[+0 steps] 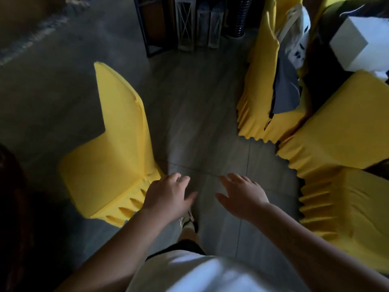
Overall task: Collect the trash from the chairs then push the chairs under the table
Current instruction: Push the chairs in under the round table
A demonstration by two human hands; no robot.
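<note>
Both hands empty with fingers spread over the grey tiled floor [210,127], left hand [168,194] just beside the skirted corner of the yellow-covered chair [113,157], right hand [244,192] apart from it, more yellow chairs [336,142] farther right.

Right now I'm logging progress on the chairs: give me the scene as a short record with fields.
left hand: open, empty, beside left chair
right hand: open, empty, over floor
left chair: yellow cover, seat bare
right chairs: yellow covers, one holds grey cloth
white box: top right
</note>
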